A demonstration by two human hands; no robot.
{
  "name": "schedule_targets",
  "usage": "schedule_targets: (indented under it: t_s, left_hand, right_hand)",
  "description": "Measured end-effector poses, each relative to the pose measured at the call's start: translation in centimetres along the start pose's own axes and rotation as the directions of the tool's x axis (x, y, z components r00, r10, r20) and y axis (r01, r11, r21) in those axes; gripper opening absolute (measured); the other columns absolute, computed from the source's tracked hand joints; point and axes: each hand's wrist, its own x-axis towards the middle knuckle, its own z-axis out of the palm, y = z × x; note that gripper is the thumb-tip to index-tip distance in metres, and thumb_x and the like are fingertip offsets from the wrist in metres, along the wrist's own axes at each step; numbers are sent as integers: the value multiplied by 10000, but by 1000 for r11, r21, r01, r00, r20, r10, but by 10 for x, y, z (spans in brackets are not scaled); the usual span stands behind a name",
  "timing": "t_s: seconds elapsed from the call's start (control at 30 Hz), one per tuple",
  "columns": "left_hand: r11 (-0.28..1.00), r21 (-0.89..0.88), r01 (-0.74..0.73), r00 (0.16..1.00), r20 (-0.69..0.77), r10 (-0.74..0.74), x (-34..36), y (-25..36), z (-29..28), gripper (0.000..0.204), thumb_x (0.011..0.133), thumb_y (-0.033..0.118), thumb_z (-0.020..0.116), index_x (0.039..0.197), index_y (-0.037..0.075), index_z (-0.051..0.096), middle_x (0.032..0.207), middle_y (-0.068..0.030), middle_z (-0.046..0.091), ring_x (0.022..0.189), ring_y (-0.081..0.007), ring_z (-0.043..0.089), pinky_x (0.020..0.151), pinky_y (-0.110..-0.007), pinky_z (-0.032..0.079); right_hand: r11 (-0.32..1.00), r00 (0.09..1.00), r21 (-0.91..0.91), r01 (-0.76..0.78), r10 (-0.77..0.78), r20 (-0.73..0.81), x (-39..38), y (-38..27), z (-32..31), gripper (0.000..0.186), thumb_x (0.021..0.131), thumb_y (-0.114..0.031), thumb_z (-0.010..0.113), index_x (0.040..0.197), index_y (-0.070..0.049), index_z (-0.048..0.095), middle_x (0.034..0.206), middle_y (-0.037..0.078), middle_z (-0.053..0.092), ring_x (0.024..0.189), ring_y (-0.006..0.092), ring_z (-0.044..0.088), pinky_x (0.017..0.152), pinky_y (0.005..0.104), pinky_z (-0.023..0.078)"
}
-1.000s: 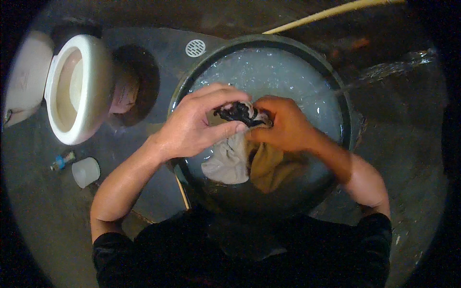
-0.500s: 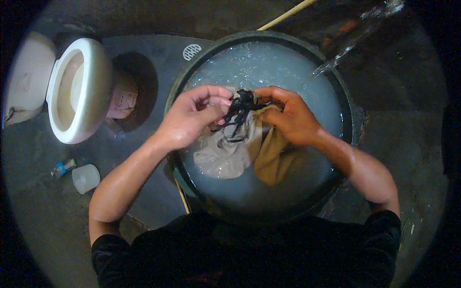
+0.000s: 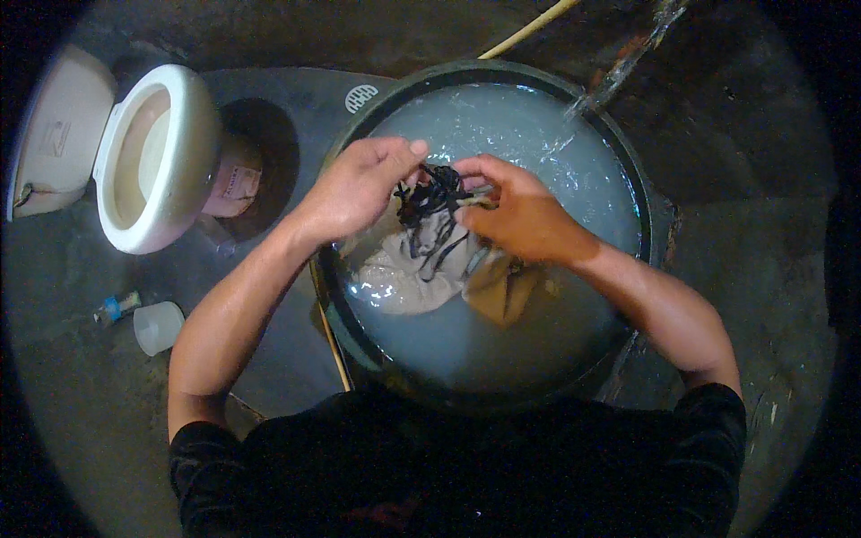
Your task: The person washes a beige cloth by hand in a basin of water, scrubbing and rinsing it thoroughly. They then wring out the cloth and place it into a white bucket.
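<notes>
"Where's the cloth (image 3: 401, 282)?"
"Crumpled, pale and wet, strung with limp black cords (image 3: 439, 183), in cloudy water (image 3: 538, 130) inside the round tub (image 3: 647, 215)."
"What grips it?"
"The right hand (image 3: 525, 213) pinches its bunched edge; the left hand (image 3: 363, 186) hides its fingers, so I can't tell."

The cloth (image 3: 399, 285) is pale greyish beige on its left and ochre brown on its right, streaked with tangled black strands (image 3: 439, 208). The water (image 3: 502, 125) is cloudy blue-grey, the tub (image 3: 502, 72) blackish green. The hose (image 3: 529, 30) is pale yellow, the toilet (image 3: 199, 143) creamy white, the drain cover (image 3: 361, 97) white with dark slots, the cup (image 3: 160, 330) translucent white, the shirt (image 3: 502, 466) black.
</notes>
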Motion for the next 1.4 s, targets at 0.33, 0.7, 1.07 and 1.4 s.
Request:
schedule_targets:
  t_s: [0.33,0.7,1.07,1.4]
  left_hand:
    - [927,-375,20,978,-186,-96,6,20,-53,258,902,342,626,864,89,598,667,30,485,604,-92,476,601,-244,394]
    - [681,-701,-212,953,7,304,7,43,-51,564,867,161,564,1384,35,376,1390,-209,463,1234,-303,514,1030,-365,428]
    - [679,678,-282,891,-77,447,9,37,-23,259,911,272,603,932,19,656,754,-127,649,704,-194,639,640,-374,498]
    - [990,50,-128,977,-163,135,-17,-29,21,403,772,197,767,1081,23,575,865,-51,613,760,-127,585,686,-294,500]
  right_hand:
    - [996,987,-77,-45,56,151,8,8,-6,336,901,-40,440,1203,45,559,1046,38,639,961,82,562,857,236,455]
    - [988,985,-134,71,-48,163,20,4,2,280,911,-191,517,1069,6,637,930,92,674,887,131,593,817,295,471]
    - [867,980,-463,186,-200,19,35,12,4,508,982,-418,395,1029,21,646,923,221,666,804,292,642,803,379,479]
    - [992,992,-121,30,-45,-120,31,17,-3,616,1007,-494,266,1207,-32,621,1015,155,667,943,247,599,895,356,441]
